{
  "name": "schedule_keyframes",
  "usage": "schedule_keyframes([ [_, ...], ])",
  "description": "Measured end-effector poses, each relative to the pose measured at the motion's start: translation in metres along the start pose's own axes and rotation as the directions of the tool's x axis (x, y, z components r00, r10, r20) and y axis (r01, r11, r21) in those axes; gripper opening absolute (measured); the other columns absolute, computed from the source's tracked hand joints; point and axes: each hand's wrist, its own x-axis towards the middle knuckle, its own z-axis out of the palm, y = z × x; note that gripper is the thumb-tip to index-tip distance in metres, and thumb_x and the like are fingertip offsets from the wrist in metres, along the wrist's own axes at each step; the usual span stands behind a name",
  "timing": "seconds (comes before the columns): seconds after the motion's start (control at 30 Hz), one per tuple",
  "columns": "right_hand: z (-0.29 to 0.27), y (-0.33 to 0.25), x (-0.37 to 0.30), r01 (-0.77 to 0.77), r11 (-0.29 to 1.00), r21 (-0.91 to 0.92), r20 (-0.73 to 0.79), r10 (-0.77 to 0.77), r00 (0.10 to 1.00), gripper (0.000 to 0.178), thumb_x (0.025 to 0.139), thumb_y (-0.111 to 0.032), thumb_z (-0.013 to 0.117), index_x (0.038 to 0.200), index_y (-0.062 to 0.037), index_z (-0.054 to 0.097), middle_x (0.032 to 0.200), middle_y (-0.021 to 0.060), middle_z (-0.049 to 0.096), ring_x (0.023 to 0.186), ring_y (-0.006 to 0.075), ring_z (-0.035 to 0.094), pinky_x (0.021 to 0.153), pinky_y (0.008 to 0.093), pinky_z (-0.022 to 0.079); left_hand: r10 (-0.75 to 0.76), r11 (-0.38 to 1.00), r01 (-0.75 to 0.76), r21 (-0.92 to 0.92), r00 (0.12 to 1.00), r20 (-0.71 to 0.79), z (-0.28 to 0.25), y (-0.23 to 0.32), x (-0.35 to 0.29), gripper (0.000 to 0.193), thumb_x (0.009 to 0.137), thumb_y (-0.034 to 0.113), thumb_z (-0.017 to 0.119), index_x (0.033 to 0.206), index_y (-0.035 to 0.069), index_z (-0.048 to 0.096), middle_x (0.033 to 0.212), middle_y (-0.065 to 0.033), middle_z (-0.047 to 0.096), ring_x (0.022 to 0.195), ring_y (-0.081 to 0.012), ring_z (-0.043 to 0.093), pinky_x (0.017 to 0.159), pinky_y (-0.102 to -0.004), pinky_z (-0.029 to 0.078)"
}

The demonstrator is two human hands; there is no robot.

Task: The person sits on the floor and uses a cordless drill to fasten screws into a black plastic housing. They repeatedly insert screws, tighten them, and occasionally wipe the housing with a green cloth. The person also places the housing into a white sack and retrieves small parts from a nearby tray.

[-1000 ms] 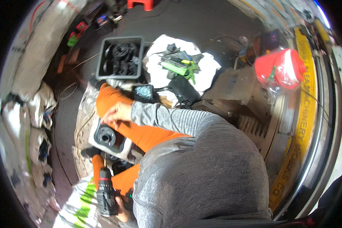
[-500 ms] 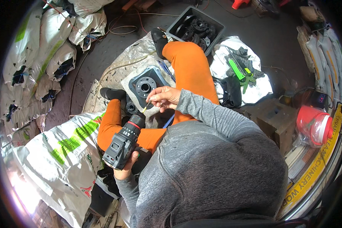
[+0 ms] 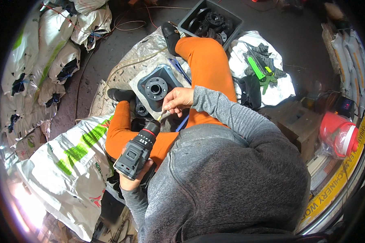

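My left hand (image 3: 138, 178) is wrapped round the handle of a black cordless drill (image 3: 136, 152) with a red ring behind its chuck. A thin yellowish bit (image 3: 160, 118) points out of the chuck, up and to the right. The thumb and fingers of my right hand (image 3: 177, 100) are pinched at the tip of that bit; anything small between them is too hidden to name. Just beyond my hands lies a dark, square-flanged part (image 3: 172, 75) on a pale sheet, with a round grey disc (image 3: 155, 88) with holes at its middle. A smaller black round part (image 3: 141, 109) lies beside it.
A grey bin (image 3: 237, 30) of black round parts stands beyond my right foot. Gloves and a green-handled tool (image 3: 256, 69) lie on a white sack to the right. White sacks (image 3: 52, 44) line the left, another (image 3: 69, 162) lies close by. A red jug (image 3: 340, 135) stands far right.
The drill and both hands have shifted slightly to the right in the picture. My right hand's pinch stays at the bit's tip, and the parts beyond have barely moved.
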Motion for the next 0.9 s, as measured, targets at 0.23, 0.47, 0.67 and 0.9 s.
schedule_keyframes([
  [0.23,-0.031,0.032,0.043,0.224,0.974,0.032,-0.651,-0.15,0.744,0.034,0.089,-0.026,0.064,0.119,-0.0094,0.06,0.097,0.005,0.065,0.08,0.0132,0.062,0.065,0.0282,0.055,-0.153,0.987,0.154,-0.04,0.988,0.013,0.011,0.023,0.058,0.036,0.075,0.012,0.075,0.106,0.001,0.061,0.088,-0.0091,0.066,0.074,-0.0225,0.063,0.07,-0.0348,0.051],
  [0.47,-0.082,0.063,0.111,0.144,0.941,-0.306,-0.776,-0.334,0.535,0.046,0.083,-0.012,0.069,0.126,-0.0031,0.056,0.112,0.0116,0.064,0.099,0.0167,0.06,0.089,0.0279,0.046,-0.158,0.986,0.157,-0.059,0.987,-0.014,0.024,0.025,0.141,0.038,0.077,0.013,0.075,0.11,0.001,0.06,0.084,-0.0071,0.065,0.054,-0.0113,0.056,0.048,-0.0272,0.046],
  [0.67,-0.079,0.071,0.114,0.241,0.95,-0.196,-0.7,-0.308,0.644,0.042,0.087,0.0,0.061,0.128,-0.0041,0.055,0.105,0.0077,0.066,0.092,0.0137,0.061,0.084,0.026,0.048,-0.064,0.996,0.065,0.057,0.998,-0.008,0.028,0.018,0.177,0.038,0.077,0.019,0.077,0.108,0.002,0.062,0.079,-0.0053,0.066,0.056,-0.0115,0.057,0.05,-0.028,0.045],
  [0.9,-0.07,0.062,0.108,0.184,0.952,-0.242,-0.724,-0.304,0.619,0.039,0.084,-0.009,0.066,0.122,-0.0169,0.061,0.111,0.0123,0.066,0.099,0.0217,0.063,0.086,0.0317,0.048,-0.113,0.98,0.09,0.176,0.986,0.122,0.024,0.025,0.2,0.036,0.076,0.018,0.077,0.105,0.001,0.063,0.091,-0.0107,0.068,0.083,-0.0211,0.066,0.073,-0.0329,0.051],
])
